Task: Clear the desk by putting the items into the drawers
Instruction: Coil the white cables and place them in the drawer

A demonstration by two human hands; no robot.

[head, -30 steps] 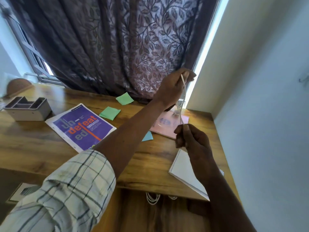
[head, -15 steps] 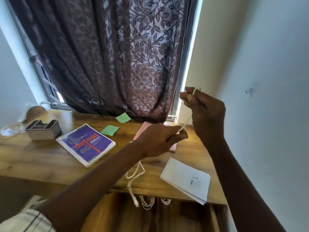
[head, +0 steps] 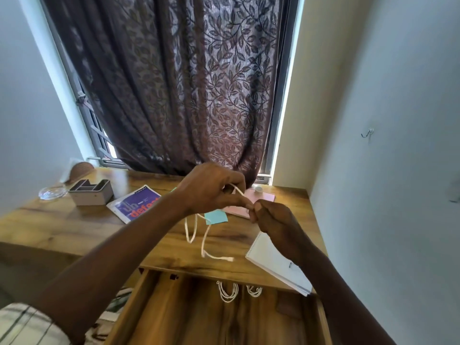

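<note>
Both hands meet above the wooden desk (head: 62, 227), pinching a white cable (head: 202, 245). My left hand (head: 211, 188) holds a loop of it; my right hand (head: 273, 220) grips it just to the right. Loose loops hang from my left hand, and the cable's end lies on the desktop near the front edge. Below the desk an open wooden drawer (head: 189, 314) holds two coiled white cables (head: 227, 292) at its back.
On the desk lie a purple magazine (head: 135, 204), a teal sticky note (head: 216, 216), a pink booklet (head: 239, 207), a spiral notepad (head: 273, 265) overhanging the front right edge, a grey organiser (head: 90, 194) and a glass dish (head: 52, 192). A curtain hangs behind; a wall stands at right.
My right hand has dropped from in front of the curtain to desk height and met my left hand. The cable, stretched between them before, now hangs in loops. The view has tilted toward the drawer.
</note>
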